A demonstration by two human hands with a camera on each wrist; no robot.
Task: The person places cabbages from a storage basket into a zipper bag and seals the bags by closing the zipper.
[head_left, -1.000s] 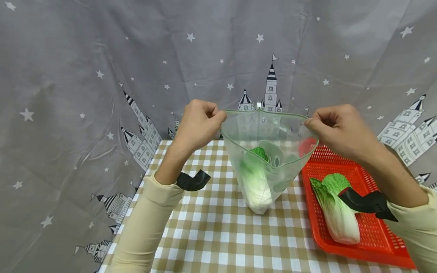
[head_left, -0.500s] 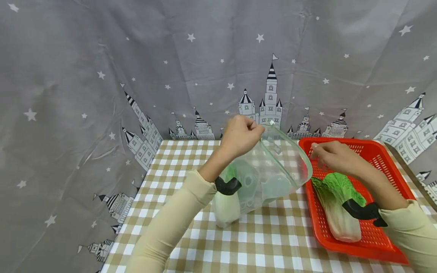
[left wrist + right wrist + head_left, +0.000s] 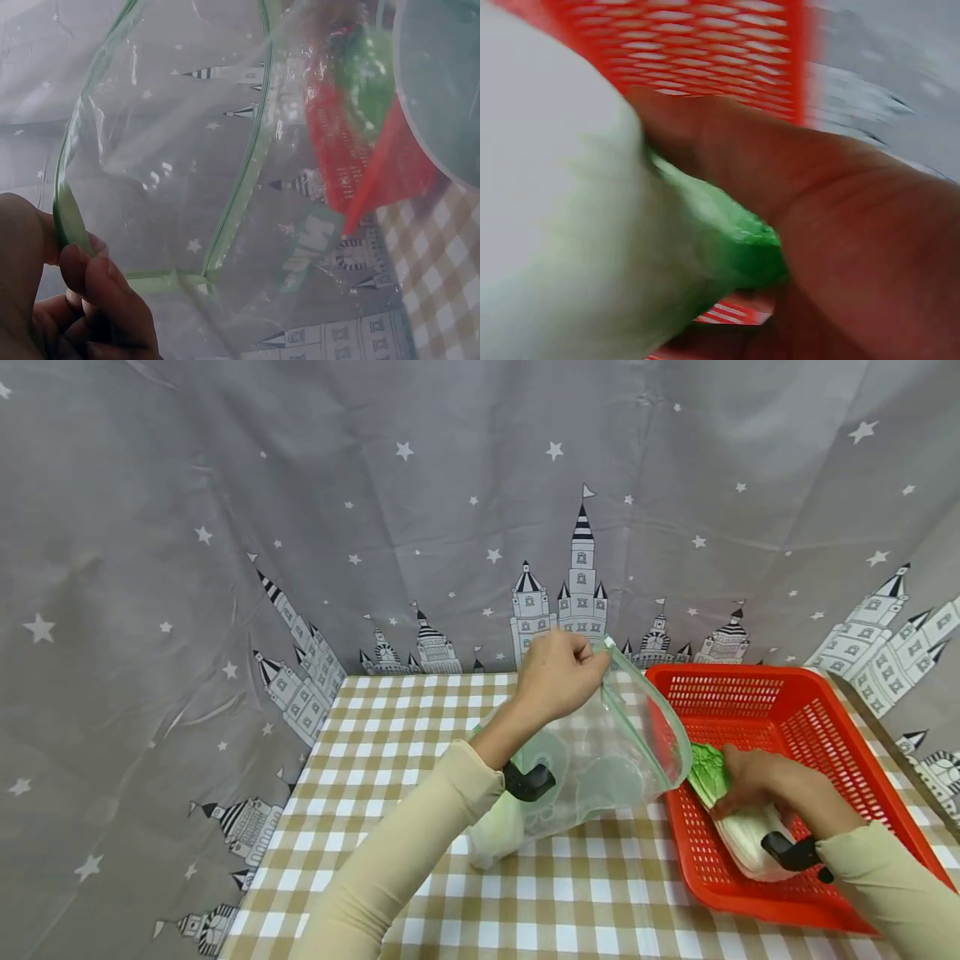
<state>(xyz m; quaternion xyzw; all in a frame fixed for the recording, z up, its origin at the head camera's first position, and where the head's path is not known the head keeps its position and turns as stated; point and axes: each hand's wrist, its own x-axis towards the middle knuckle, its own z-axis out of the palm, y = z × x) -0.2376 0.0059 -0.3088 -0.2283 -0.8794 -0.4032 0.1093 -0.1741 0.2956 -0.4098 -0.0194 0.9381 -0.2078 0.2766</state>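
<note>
My left hand (image 3: 562, 675) pinches the green rim of a clear zip bag (image 3: 581, 760), and the left wrist view shows thumb and fingertips (image 3: 97, 277) on that rim. The bag's mouth gapes to the right, and a cabbage (image 3: 497, 828) lies in its lower left part, partly behind my wrist. My right hand (image 3: 776, 781) grips a second cabbage (image 3: 750, 843) in the red basket (image 3: 693, 877). Up close in the right wrist view, my fingers wrap around this cabbage (image 3: 562, 210) near its green leafy end.
The red basket stands on the right of the checkered tablecloth (image 3: 405, 727), its left edge close beside the bag's mouth. A grey curtain (image 3: 450, 460) with stars and castles hangs behind the table.
My right hand let go of the bag's rim, moved down right into the basket and took hold of the cabbage. My left hand moved right and down with the rim, and the bag tilted sideways.
</note>
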